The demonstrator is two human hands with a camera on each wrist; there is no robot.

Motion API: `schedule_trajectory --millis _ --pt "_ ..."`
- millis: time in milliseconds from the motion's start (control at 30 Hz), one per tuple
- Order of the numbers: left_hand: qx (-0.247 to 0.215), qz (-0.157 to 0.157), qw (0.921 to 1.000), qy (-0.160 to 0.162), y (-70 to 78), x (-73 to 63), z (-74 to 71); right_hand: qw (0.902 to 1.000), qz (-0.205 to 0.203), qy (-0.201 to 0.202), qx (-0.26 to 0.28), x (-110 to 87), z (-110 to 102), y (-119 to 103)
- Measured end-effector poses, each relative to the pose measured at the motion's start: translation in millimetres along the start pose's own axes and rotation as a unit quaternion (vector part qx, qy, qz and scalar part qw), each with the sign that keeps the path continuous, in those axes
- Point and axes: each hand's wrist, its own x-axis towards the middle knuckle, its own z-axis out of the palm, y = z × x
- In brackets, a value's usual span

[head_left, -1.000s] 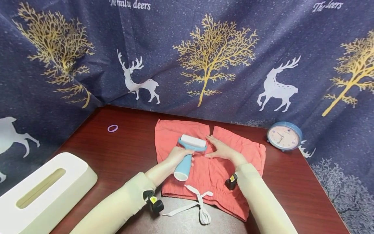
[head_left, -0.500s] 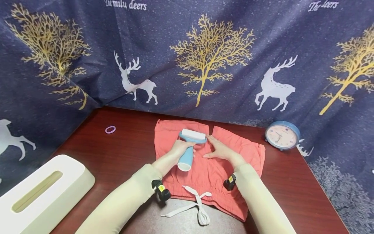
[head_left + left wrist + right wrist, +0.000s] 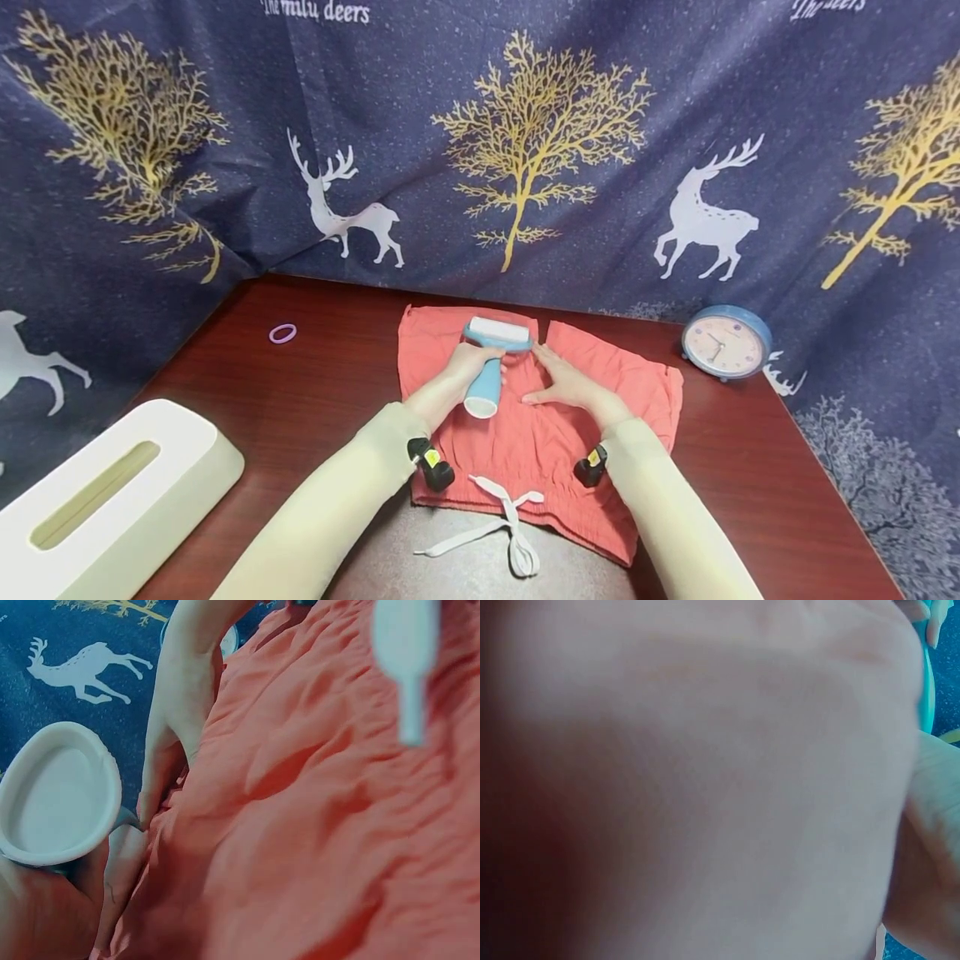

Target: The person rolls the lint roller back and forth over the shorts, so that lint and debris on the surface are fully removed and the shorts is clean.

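Observation:
Coral-red shorts (image 3: 600, 358) with a white drawstring (image 3: 513, 521) tied in a bow lie spread on the table, waistband toward me. My left hand (image 3: 468, 362) grips the blue handle of a lint roller (image 3: 486, 387), whose white roll is on the left leg of the shorts near the far hem. The open handle end shows large in the left wrist view. My right hand (image 3: 566, 383) rests on the shorts just right of the roller head, fingers extended and spread. In the right wrist view the palm fills most of the picture, blurred.
A cream tissue box (image 3: 195, 467) with a slot stands at the left front. A purple ring-shaped band (image 3: 282, 333) lies at the back left. On the right rear stands a blue round clock (image 3: 726, 342). A dark blue printed cloth (image 3: 420, 125) hangs behind the table.
My left hand has pushed the lint roller away from me, up the left leg toward the far hem. My right hand has stayed on the shorts.

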Motion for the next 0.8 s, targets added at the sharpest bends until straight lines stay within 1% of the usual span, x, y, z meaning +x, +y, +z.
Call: schedule_trajectory --millis 133,233,367,500,633,800 --pt "-0.011 -0.001 0.9999 0.001 2.2 7.9 1.5 1.0000 0.004 -0.006 0.007 0.7 -0.8 -2.5" --pt "-0.027 -0.009 0.9996 0.000 3.7 13.6 3.3 0.9998 0.012 -0.012 0.008 0.0 -1.7 -3.5" --pt "-0.049 -0.017 0.9987 0.004 5.6 19.0 6.0 0.9997 0.019 -0.018 0.002 1.3 -2.6 -0.7" --pt "-0.059 -0.016 0.9981 0.005 8.1 23.0 8.3 0.9996 0.021 -0.019 -0.009 3.8 -3.4 1.8" --pt "-0.064 -0.016 0.9978 0.003 8.2 25.0 9.7 0.9994 0.023 -0.022 -0.012 3.4 -3.8 1.9" --pt "-0.059 -0.012 0.9982 0.007 5.9 23.3 9.2 0.9992 0.028 -0.026 -0.014 3.2 -3.8 0.9"
